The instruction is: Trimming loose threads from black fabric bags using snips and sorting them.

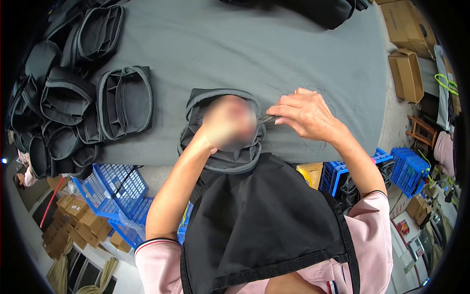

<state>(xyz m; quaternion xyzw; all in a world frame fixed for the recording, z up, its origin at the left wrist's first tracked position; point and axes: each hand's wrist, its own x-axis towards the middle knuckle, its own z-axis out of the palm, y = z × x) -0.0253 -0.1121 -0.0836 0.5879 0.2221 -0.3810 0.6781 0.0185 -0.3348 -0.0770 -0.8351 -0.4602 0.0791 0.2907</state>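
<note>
An unzipped black pouch (196,115) with grey edging and inner dividers lies at the table's near edge, in front of my body. My left hand (229,122) reaches into its opening; a blur covers the fingers, so their grip is hidden. At the pouch's right side, my right hand (307,115) is closed in a pinch, thumb against fingers. From the pinch a small grey, metal-looking piece (270,118) points toward the pouch's edge. Its kind is too small to make out.
Several similar open pouches (125,103) are heaped on the left of the grey-covered table (235,54). Black items (323,12) lie at the far edge. Blue crates (115,188) stand below on both sides, and cardboard boxes (406,73) stand at the right.
</note>
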